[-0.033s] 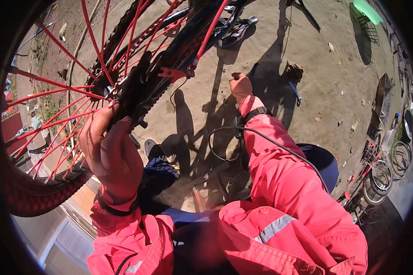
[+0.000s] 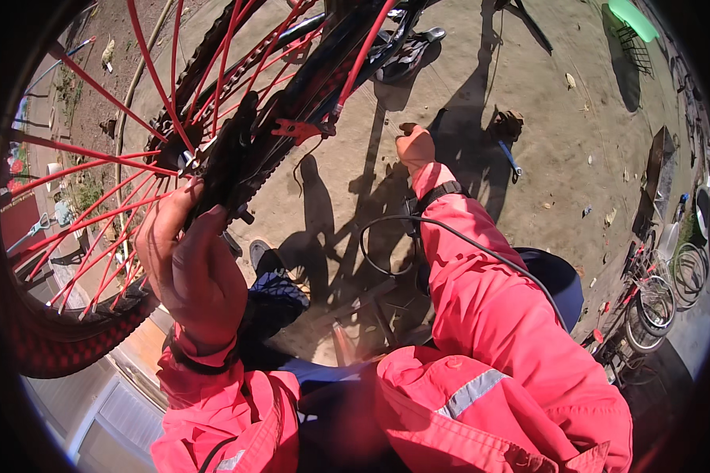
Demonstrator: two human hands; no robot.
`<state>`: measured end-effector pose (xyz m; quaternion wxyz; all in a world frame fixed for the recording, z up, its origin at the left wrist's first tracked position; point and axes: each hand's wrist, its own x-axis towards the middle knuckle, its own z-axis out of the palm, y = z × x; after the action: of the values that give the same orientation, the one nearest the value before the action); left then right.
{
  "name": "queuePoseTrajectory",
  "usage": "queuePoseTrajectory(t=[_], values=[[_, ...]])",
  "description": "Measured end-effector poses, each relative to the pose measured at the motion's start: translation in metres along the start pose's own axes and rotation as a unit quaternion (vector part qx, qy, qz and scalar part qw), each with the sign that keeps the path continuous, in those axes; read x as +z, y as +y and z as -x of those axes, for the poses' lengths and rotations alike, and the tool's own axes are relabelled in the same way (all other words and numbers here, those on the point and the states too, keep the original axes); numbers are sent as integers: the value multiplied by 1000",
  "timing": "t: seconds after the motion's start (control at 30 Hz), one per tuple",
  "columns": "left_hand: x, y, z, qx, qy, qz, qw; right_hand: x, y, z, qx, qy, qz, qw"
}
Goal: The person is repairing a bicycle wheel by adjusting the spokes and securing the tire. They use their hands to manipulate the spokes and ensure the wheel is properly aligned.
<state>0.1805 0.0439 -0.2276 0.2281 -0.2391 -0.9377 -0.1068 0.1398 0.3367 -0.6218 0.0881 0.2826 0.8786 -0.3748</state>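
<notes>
Bicycle wheel (image 2: 164,151) at ten o'clock is red-spoked, knobbly-tyred, left hand (image 2: 193,276) pinching dark part (image 2: 219,183), right hand (image 2: 415,147) curled, contents unclear.

The spokes (image 2: 95,153) are red, the tyre (image 2: 79,347) black with red checks, 2 sleeves (image 2: 489,292) coral-pink.

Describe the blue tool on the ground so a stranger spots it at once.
From the big wheel on the left, go right to the right hand. Farther right, the blue tool lies on the ground. It is slim with a pale end, unlike the dark lump at its other end.
</notes>
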Motion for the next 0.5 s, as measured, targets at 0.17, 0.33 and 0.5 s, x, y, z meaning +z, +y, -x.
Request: queuePoseTrajectory(t=[0.17,0.33,0.5], values=[[0,1,7,-36,-15,-4,999,-4,-18,-29,-46,-133,133,981],[3,0,9,-43,-14,19,999,-7,-38,-30,-90,-212,231,946],[2,0,12,-45,-23,24,998,0,-33,-24,-168,-228,309,908]])
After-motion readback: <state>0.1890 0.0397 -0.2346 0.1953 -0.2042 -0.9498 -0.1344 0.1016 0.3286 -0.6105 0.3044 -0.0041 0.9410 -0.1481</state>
